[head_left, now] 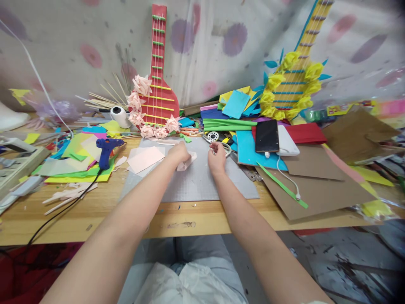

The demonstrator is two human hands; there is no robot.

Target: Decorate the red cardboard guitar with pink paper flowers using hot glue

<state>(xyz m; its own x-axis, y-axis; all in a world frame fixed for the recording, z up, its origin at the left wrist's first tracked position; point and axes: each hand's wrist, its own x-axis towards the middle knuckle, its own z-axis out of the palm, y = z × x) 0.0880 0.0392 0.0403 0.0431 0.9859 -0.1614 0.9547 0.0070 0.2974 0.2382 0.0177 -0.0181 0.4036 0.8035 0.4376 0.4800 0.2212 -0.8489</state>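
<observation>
Over the grey cutting mat [202, 185], my left hand [179, 153] is closed on a small folded piece of pale pink paper [189, 162], which sticks out to the right below the fingers. My right hand [217, 159], a little to the right, has its fingers curled around the handle of a pair of scissors [228, 148]. The blades point away from me to the upper left, apart from the paper. Flat sheets of pale pink paper [145, 159] lie on the mat's left side. Both hands' fingertips are partly hidden.
A red paper lute with pink flowers [161, 101] and a yellow one [292, 84] stand at the back. Left are a blue glue gun [106, 152] with its cord and coloured paper scraps [72, 156]. Right lie a phone [267, 136], a power bank [287, 141] and brown cardboard [300, 190].
</observation>
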